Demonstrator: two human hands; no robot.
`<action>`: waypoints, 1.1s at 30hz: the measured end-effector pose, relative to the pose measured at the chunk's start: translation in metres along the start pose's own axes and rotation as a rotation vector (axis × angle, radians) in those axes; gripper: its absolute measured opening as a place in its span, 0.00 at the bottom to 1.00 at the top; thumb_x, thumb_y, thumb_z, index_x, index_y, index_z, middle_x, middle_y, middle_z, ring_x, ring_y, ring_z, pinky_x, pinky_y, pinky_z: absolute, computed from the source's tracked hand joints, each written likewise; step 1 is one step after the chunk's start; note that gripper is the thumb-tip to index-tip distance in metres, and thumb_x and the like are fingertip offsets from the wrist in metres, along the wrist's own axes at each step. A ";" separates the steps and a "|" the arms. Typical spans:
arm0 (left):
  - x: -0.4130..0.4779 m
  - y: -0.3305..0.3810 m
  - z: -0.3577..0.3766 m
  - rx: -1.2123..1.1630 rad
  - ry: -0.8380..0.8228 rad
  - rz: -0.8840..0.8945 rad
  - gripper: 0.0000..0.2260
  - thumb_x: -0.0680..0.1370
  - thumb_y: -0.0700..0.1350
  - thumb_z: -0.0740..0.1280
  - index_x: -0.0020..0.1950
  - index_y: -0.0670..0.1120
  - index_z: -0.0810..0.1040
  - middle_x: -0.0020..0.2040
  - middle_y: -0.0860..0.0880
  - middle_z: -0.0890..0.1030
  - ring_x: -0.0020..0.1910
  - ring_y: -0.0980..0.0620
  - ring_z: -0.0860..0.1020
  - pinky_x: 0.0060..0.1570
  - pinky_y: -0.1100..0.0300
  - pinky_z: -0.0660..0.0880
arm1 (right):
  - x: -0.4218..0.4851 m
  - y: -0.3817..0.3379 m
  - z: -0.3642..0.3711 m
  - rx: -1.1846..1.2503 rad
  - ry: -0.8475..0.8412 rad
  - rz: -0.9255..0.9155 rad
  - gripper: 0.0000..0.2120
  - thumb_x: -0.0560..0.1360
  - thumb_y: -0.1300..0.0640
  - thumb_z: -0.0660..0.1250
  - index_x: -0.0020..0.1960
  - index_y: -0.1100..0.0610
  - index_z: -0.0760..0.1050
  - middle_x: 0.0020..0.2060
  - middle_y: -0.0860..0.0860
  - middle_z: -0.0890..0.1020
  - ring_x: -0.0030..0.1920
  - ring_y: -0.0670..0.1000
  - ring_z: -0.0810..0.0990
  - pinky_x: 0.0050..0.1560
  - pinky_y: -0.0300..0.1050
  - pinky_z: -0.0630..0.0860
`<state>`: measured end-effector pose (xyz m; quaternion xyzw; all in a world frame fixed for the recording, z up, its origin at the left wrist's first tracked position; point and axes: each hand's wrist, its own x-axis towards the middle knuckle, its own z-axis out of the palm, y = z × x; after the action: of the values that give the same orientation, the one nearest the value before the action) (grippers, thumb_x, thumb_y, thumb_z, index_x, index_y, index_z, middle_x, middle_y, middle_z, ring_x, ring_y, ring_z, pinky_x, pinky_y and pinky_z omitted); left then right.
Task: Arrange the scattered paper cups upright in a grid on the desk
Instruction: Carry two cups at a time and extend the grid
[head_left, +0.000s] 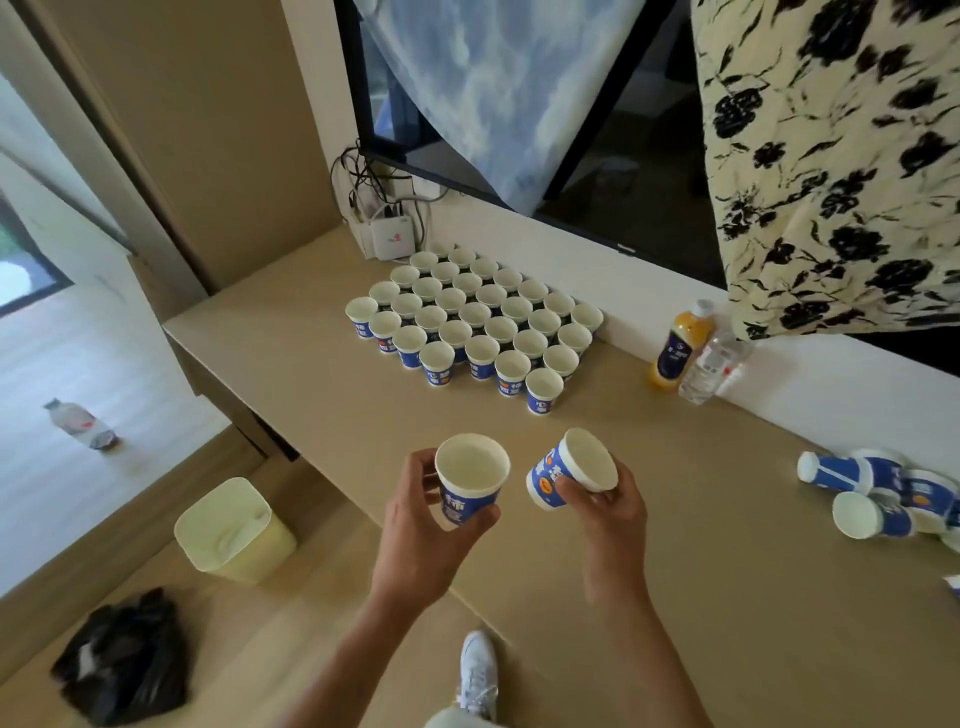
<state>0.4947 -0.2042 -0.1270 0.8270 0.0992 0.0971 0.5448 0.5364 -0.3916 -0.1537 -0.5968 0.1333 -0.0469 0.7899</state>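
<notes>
Several blue-and-white paper cups stand upright in a tight grid (475, 317) at the back of the beige desk (727, 597). My left hand (421, 514) grips one cup (470, 480) upright, its mouth facing up, above the desk's front edge. My right hand (608, 506) holds a second cup (571, 470) tilted on its side, mouth toward me, with the fingers curled round its rim. Both held cups hang in front of the grid and apart from it. A heap of cups (883, 493) lies on its side at the desk's right edge.
An orange juice bottle (678, 345) and a clear water bottle (714, 366) stand against the wall right of the grid. A white router (392, 236) with cables sits behind it. On the floor are a pale bin (234, 530), a black bag (124, 660) and a bottle (80, 423).
</notes>
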 end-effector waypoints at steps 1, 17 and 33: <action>0.013 -0.002 -0.003 0.013 0.007 -0.005 0.28 0.66 0.46 0.82 0.61 0.54 0.72 0.55 0.61 0.81 0.54 0.60 0.80 0.54 0.59 0.78 | 0.010 0.005 0.007 -0.003 -0.005 0.012 0.29 0.61 0.57 0.79 0.61 0.54 0.78 0.56 0.53 0.85 0.58 0.54 0.83 0.52 0.42 0.79; 0.155 -0.064 -0.019 0.096 -0.003 -0.096 0.30 0.65 0.44 0.83 0.61 0.52 0.70 0.56 0.59 0.78 0.54 0.61 0.79 0.53 0.61 0.78 | 0.101 0.074 0.093 -0.153 0.034 0.110 0.28 0.64 0.67 0.81 0.60 0.54 0.77 0.55 0.51 0.83 0.54 0.48 0.83 0.48 0.40 0.80; 0.268 -0.118 -0.053 0.091 -0.273 -0.155 0.29 0.66 0.44 0.82 0.60 0.53 0.71 0.53 0.64 0.80 0.50 0.61 0.81 0.46 0.67 0.77 | 0.198 0.179 0.198 -0.561 0.305 0.093 0.29 0.66 0.62 0.79 0.59 0.48 0.69 0.51 0.47 0.80 0.48 0.39 0.79 0.48 0.46 0.81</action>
<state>0.7315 -0.0397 -0.2009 0.8462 0.0921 -0.0633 0.5210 0.7640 -0.2029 -0.3050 -0.7706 0.2848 -0.0612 0.5668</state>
